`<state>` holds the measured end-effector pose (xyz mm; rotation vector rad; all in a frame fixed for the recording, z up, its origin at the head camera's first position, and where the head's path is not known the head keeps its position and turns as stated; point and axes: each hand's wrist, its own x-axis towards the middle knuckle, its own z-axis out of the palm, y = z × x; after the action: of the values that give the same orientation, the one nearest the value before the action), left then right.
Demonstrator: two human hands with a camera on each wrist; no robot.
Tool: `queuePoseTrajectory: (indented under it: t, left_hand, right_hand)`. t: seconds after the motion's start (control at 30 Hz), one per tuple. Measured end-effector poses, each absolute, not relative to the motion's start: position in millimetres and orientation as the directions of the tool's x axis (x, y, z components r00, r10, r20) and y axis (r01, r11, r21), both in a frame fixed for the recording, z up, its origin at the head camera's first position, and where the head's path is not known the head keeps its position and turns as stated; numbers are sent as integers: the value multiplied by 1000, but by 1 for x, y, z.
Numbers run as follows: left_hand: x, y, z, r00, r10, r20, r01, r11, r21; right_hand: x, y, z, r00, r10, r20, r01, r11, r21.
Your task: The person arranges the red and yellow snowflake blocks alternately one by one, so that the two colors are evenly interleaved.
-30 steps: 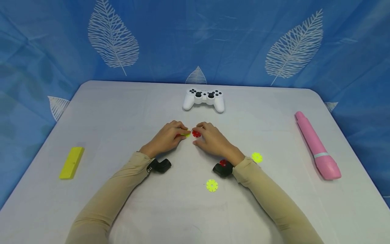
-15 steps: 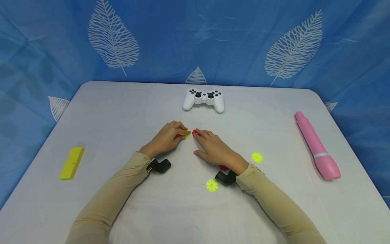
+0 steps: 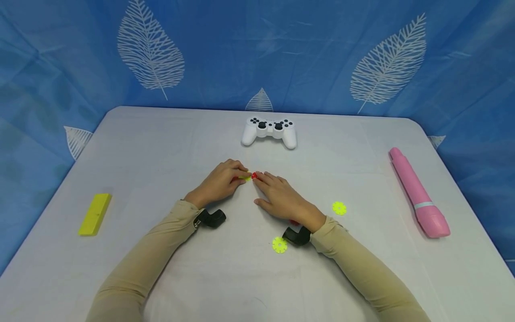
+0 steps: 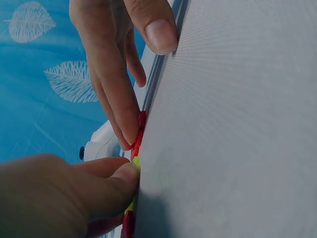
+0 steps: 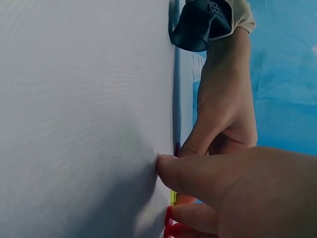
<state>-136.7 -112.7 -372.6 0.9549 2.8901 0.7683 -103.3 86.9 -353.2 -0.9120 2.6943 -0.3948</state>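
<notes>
My left hand (image 3: pixel 219 182) pinches a yellow notched plastic disc (image 3: pixel 247 178) between thumb and fingers, mid-table. In the left wrist view another red disc (image 4: pixel 128 224) sticks out under that hand, by the yellow one. The fingers of my right hand (image 3: pixel 286 200) lie nearly straight on a red notched disc (image 4: pixel 139 133), pressing it flat on the table. This red disc meets the yellow disc's edge; whether they interlock, I cannot tell. Much of each disc is hidden by fingers. A further red disc (image 3: pixel 294 222) shows partly beneath my right wrist.
Loose yellow discs lie near my right forearm, one yellow disc (image 3: pixel 279 245) in front and another yellow disc (image 3: pixel 339 208) to the right. A white game controller (image 3: pixel 269 132) sits behind the hands. A yellow block (image 3: pixel 94 214) is left, a pink cylindrical object (image 3: pixel 419 192) right.
My right fingers went from curling around the red disc to lying straight on top of it. The red disc slid left against the yellow one. My left hand stayed still.
</notes>
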Motion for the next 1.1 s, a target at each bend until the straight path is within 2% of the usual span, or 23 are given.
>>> queuePoseTrajectory:
  t: [0.5,0.9,1.1]
  left_hand:
    - [-137,-113,-370,-821,554,138,549,702,454]
    - [-135,-112,-370,-828,548,120,534,705,466]
    - [-135,-112,-371,-831,544,115,530,714,456]
  right_hand:
    - [-104,86,-352,-755,-642,-134,-585,752,-303]
    - [-100,90,-350,-749,-657,-88,-599,728,-334]
    - [-87,94,-341,-717,-694,-58,-633,684,-361]
